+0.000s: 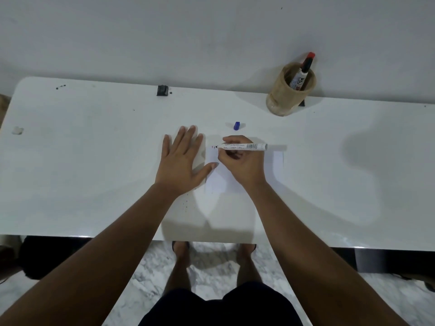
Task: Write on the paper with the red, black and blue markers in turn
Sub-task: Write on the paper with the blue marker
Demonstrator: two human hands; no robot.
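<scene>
A white sheet of paper lies on the white table, mostly under my hands. My right hand grips an uncapped white-bodied marker lying nearly level, its tip at the paper's upper left by small red and dark marks. A blue cap lies on the table just beyond that hand. My left hand rests flat, fingers spread, on the paper's left edge. The red marker stands in a wooden pen holder at the back right.
A small black object sits at the table's back edge against the wall. A scrap of white paper lies at the far left. Dark ink specks dot the table near its front edge. My legs and feet show below the table.
</scene>
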